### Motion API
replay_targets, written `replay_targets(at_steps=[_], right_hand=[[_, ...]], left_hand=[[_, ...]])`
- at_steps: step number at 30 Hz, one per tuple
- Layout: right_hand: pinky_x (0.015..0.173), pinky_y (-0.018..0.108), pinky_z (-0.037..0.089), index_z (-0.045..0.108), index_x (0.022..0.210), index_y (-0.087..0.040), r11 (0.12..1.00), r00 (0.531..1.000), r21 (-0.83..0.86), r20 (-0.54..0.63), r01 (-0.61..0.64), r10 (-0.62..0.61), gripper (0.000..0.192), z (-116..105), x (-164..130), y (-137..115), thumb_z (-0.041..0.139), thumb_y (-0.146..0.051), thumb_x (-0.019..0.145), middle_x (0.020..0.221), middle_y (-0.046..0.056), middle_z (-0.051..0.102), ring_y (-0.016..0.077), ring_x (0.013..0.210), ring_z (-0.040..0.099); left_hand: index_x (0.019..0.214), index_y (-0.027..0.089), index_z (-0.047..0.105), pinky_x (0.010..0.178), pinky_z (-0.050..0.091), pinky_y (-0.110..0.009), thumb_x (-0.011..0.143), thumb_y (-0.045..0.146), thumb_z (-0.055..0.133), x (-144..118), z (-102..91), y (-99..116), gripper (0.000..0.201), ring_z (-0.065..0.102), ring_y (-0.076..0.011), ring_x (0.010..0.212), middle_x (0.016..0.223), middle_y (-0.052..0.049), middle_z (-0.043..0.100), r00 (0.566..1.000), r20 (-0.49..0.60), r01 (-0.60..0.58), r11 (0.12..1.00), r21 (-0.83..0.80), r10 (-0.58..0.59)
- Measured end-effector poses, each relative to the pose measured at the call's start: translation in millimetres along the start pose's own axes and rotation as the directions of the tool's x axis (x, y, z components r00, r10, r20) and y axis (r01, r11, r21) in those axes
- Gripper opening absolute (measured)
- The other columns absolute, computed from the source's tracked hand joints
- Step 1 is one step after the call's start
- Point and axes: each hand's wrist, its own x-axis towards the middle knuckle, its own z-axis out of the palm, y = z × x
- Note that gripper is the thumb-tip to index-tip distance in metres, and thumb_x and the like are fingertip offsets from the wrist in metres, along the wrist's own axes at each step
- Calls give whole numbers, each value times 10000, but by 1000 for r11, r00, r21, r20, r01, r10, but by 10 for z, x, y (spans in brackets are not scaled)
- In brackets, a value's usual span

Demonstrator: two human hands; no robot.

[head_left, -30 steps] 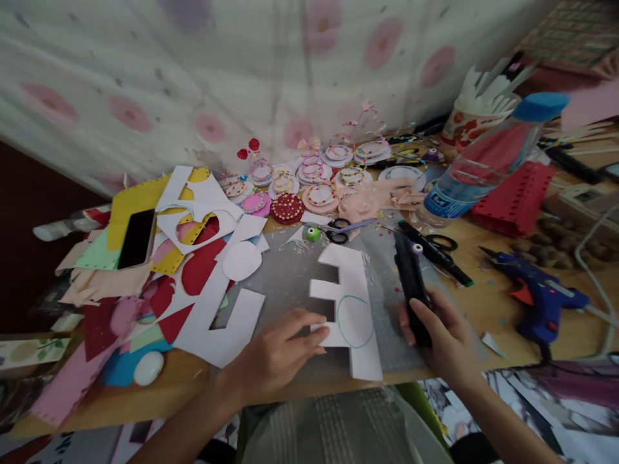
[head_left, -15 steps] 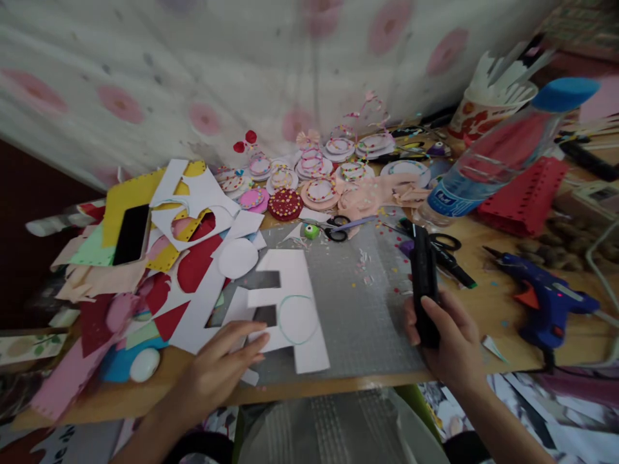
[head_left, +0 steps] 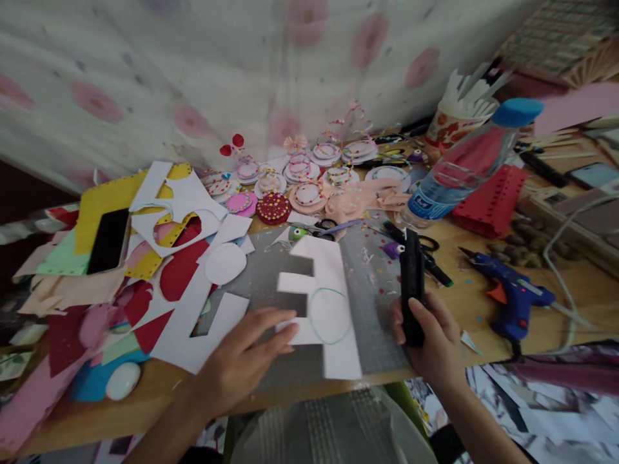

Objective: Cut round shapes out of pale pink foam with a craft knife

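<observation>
My left hand (head_left: 261, 345) pinches the tip of a lower strip of a white card cutout (head_left: 333, 357) between thumb and fingers. A green circle is drawn on the card, and notches are cut into its left side. My right hand (head_left: 430, 328) is wrapped around a long black tool that looks like a stapler (head_left: 412, 274), pointing away from me over the right of the grey cutting mat (head_left: 280, 251). Beyond the tool lie a green-tipped black marker (head_left: 438, 270) and a purple bead-like piece (head_left: 393, 250). A white card disc (head_left: 225, 263) rests left of the cutout.
Decorated paper discs (head_left: 273, 207) line the back, with scissors (head_left: 326, 225) in front. A water bottle (head_left: 464, 174) and blue glue gun (head_left: 512, 290) with a cable stand at right. Paper scraps (head_left: 181, 277) and a black phone (head_left: 109, 240) crowd the left.
The card cutout has slid to the right across the mat with my left hand, separating from the white scraps. My right hand keeps its hold on the black tool. The view has shifted slightly.
</observation>
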Motion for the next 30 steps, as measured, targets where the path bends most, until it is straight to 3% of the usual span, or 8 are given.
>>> replay_targets(at_steps=[2,4,8,15,18,24,27,30], right_hand=[[381,197,326,532,958,-235,1000,1000,7,9,5,-5,157,1,6,-5,597,-346,867,602,-49,538,86,421,434],[388,199,329,545,994,-231,1000,1000,4,16,11,-11,175,0,13,-7,588,-347,871,606,-49,539,85,426,439],[401,192,326,557,1072,-222,999,999,1,19,39,-39,236,-6,20,9,576,-346,873,605,-54,543,74,420,443],[380,201,315,562,1025,-238,996,996,29,-9,84,-84,201,-20,-41,-22,593,-328,848,585,-61,534,87,408,439],[379,210,317,563,959,-244,990,989,45,-69,130,-127,138,-60,-88,-138,594,-312,842,582,-59,527,98,416,440],[383,215,332,572,1009,-224,986,972,-40,-166,164,-169,221,-155,-135,-354,615,-315,812,571,-55,524,111,436,444],[387,214,340,556,900,-220,988,983,-84,-122,128,-138,188,-161,-119,-335,647,-345,794,579,-52,532,105,437,450],[391,205,345,542,855,-220,989,994,-131,-68,76,-86,190,-127,-96,-273,650,-370,810,585,-51,540,95,436,450]], left_hand=[[1319,324,531,791,641,-261,966,194,462,-253,-197,-103,383,650,-190,1086,1258,-51,623,988,-31,149,989,13,-148],[1336,332,529,929,603,-333,912,263,591,-483,-318,-212,434,637,-211,1112,1251,-37,624,982,-12,190,975,113,-190],[1329,347,538,887,619,-307,955,165,485,-645,-180,-344,419,628,-190,1122,1268,-30,605,985,-1,170,984,50,-170],[1192,135,592,881,582,-329,944,103,509,141,590,-19,263,639,-193,1033,1080,-116,660,976,-49,-207,975,77,211],[1183,125,583,889,569,-321,960,127,489,411,725,147,241,636,-182,1029,1057,-117,662,953,-103,-281,959,48,284],[1277,215,578,955,534,-316,919,77,546,268,324,8,386,592,-175,1151,1219,-109,628,959,-157,-248,967,-59,236],[1207,241,652,840,569,-238,920,78,533,93,24,-258,351,642,-158,1088,1211,-95,657,990,-26,-144,966,-215,142],[1107,248,716,881,555,-272,884,147,623,7,-168,-495,262,669,-178,1059,1159,-78,699,991,131,68,924,-377,-19]])
